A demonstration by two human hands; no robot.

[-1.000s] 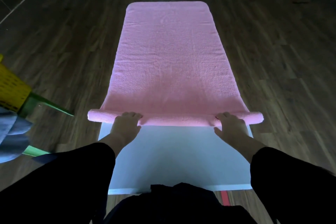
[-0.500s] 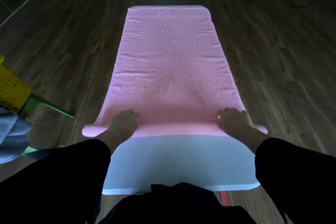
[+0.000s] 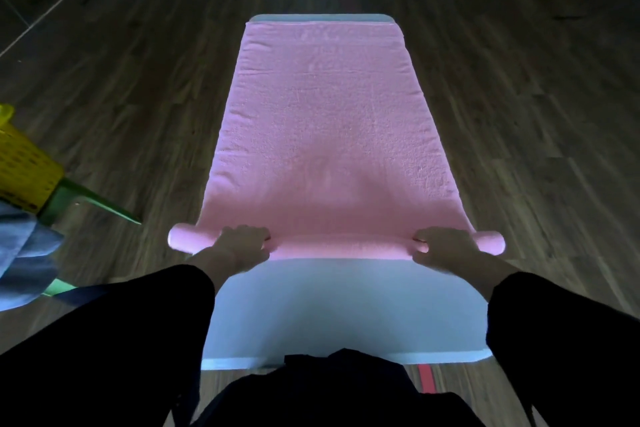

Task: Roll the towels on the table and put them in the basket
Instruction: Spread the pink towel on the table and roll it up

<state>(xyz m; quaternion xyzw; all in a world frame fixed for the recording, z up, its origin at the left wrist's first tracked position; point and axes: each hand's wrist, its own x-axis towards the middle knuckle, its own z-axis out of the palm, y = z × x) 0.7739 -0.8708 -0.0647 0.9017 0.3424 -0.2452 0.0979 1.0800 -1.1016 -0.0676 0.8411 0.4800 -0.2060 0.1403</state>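
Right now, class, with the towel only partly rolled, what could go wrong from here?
Both ends of the roll overhang the table, so they may sag and loosen. The left hand and right hand grip far apart, leaving the middle unpressed; it might bulge. The flat towel could slide toward the person instead of rolling.

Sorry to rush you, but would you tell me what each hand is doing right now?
The left hand grips the rolled edge of the pink towel.
The right hand grips the same roll, fingers curled over it.
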